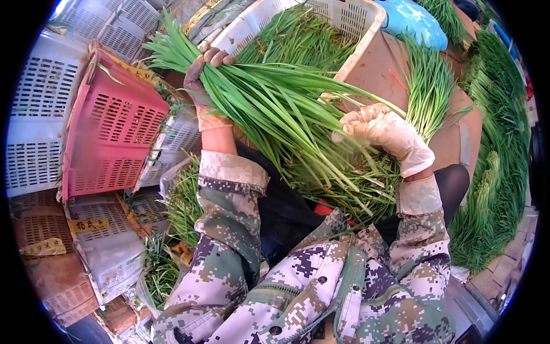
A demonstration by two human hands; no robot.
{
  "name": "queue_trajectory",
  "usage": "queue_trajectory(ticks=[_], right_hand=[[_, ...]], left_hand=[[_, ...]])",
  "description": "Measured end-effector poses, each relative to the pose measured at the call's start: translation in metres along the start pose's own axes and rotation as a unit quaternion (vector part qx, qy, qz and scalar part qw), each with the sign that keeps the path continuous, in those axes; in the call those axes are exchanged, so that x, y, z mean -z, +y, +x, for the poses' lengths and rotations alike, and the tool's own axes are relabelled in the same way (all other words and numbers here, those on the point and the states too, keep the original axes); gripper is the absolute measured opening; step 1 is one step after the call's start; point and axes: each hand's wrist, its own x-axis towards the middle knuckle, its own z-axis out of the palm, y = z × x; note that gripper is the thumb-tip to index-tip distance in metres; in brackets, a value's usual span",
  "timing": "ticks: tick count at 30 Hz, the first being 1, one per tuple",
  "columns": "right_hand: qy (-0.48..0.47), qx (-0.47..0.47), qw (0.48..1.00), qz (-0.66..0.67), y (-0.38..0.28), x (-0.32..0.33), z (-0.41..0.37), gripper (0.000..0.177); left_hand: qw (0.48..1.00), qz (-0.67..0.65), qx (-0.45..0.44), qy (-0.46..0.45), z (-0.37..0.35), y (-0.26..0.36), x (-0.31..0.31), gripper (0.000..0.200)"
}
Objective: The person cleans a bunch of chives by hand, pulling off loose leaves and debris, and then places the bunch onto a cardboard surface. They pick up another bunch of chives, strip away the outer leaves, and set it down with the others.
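Observation:
My left hand (201,83), in a stained glove, is wrapped round a large bunch of garlic chives (269,103) by its leafy part. The leaf tips stick out to the upper left, and the pale stem ends fan out to the lower right. My right hand (385,129), in a whitish glove, has its fingers curled in at the pale stem ends; some stalks run against the fingers, and the fingertips are partly hidden. Below the bunch, a heap of loose trimmed leaves and stalks (366,189) lies between my knees.
A white crate (375,26) of chives stands ahead. A tied chive bundle (429,86) rests on brown cardboard (372,69) at the right, near a blue bag (415,23). A long chive pile (492,172) lines the far right. Pink (117,117) and white crates (43,109) stack at left.

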Motion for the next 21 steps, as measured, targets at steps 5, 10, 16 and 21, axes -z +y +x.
queue_trajectory(ticks=[5,10,16,21], right_hand=[[-0.003,0.033,0.999,0.027,-0.003,-0.007,-0.004,0.022],[0.039,-0.01,0.987,0.155,-0.004,-0.037,-0.022,0.024],[0.184,0.009,0.966,0.181,0.024,-0.083,-0.014,0.015],[0.32,-0.032,0.944,0.079,0.017,-0.093,-0.008,0.01]], left_hand=[[0.997,0.063,-0.023,0.045,0.001,-0.002,-0.002,0.032],[0.994,0.064,-0.051,0.072,0.001,-0.003,-0.002,0.031],[0.994,0.064,-0.069,0.056,0.002,0.0,0.005,0.034],[0.992,0.076,-0.083,0.06,-0.003,-0.005,-0.007,0.03]])
